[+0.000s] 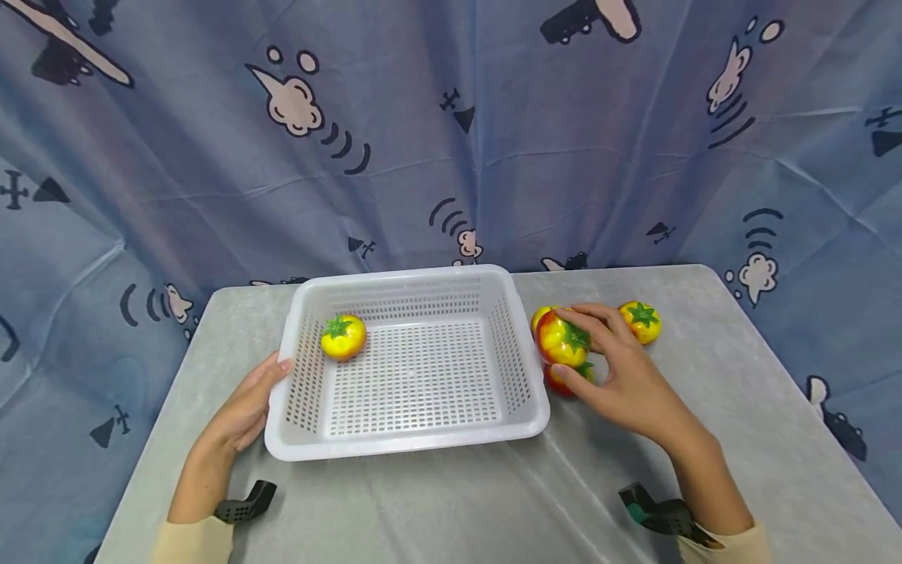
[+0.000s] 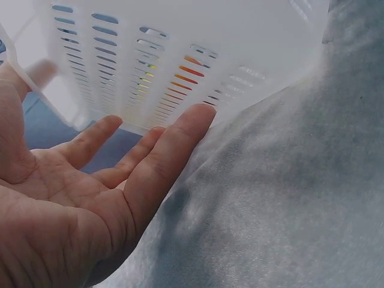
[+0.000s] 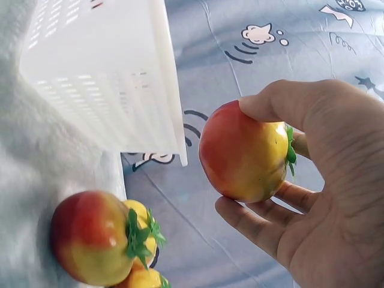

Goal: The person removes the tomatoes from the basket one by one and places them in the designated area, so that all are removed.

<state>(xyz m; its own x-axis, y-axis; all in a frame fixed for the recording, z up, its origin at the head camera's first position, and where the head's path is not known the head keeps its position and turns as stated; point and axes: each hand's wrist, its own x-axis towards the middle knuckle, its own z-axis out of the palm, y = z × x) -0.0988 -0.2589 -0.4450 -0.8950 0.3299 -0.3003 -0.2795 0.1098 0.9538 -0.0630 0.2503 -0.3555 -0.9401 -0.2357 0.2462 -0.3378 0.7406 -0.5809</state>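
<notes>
Two tomatoes [image 1: 557, 385] are partly hidden by the raised tomato [image 1: 561, 341] the right hand [image 1: 627, 380] pinches; the left hand [image 1: 243, 403] holds the basket [image 1: 416, 446].

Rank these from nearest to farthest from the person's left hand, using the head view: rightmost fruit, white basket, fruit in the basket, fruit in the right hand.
1. White basket: held by the left hand.
2. Fruit in the basket: toward its left end.
3. Held fruit: in the right hand, by the basket's right side.
4. Rightmost fruit: right part of the table.
</notes>
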